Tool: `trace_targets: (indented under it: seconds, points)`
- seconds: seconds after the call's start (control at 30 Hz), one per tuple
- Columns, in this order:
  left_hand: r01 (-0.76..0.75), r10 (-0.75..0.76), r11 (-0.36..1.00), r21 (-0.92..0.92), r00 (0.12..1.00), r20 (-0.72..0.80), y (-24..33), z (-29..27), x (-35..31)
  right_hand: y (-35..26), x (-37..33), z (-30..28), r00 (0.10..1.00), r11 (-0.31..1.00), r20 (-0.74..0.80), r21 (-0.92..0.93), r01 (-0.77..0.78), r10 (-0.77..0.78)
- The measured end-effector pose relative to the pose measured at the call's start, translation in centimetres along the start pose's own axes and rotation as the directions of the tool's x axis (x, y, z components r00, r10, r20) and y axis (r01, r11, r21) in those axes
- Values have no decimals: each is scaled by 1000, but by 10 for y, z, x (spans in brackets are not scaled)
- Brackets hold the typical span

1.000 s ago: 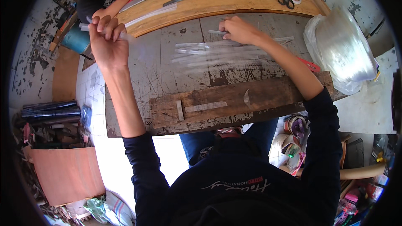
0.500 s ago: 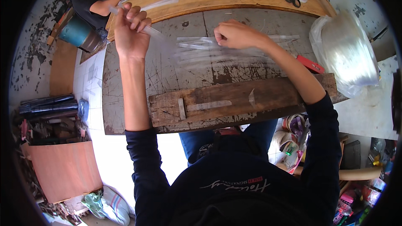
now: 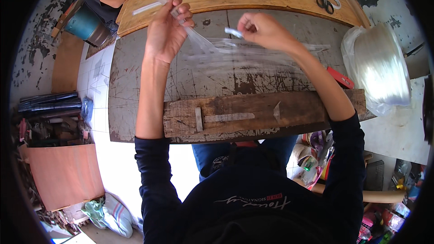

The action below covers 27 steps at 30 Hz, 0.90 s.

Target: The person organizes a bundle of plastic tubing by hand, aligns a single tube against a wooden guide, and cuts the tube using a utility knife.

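Over tbl [image 3: 131,77], L grip [image 3: 169,31] curled rnd strips [image 3: 198,40].

Pale walls [image 3: 34,74] with dark, flaking patches stand at the upper left and upper right. White floor tiles [image 3: 98,104] glare brightly toward the lower left, beside a scuffed grey table [image 3: 124,95] across the middle.

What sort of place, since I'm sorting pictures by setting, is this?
Probably a small workshop: clear strips lie strewn across a scratched, worn table, and a large clear roll stands at the right.
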<state>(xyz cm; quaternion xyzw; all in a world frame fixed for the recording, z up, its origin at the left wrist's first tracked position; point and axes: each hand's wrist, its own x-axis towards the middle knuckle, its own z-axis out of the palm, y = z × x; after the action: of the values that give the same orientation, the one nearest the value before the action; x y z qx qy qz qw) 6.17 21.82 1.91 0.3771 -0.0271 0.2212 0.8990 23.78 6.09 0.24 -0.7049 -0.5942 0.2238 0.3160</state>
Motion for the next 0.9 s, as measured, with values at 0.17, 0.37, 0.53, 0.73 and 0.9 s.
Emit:
trace_targets:
  seconds: [0.17,0.37,0.53,0.73,0.9]
  points:
    - [13,37,965,263,982,-185,-14,20,3,-46,-7,-6,962,776,-222,574,262,-160]
    - [59,-14,914,401,994,-112,-35,44,-3,-63,5,24,886,531,-462,741,411,-42]
    - [7,-28,938,346,998,54,-36,39,-1,-72,9,31,838,651,-541,659,376,64]
    - [-41,99,928,371,985,-140,-37,37,0,-65,17,38,791,863,-598,327,385,-126]
    - [-193,283,934,301,914,-292,-10,26,-1,-52,16,13,828,953,-514,63,297,-225]
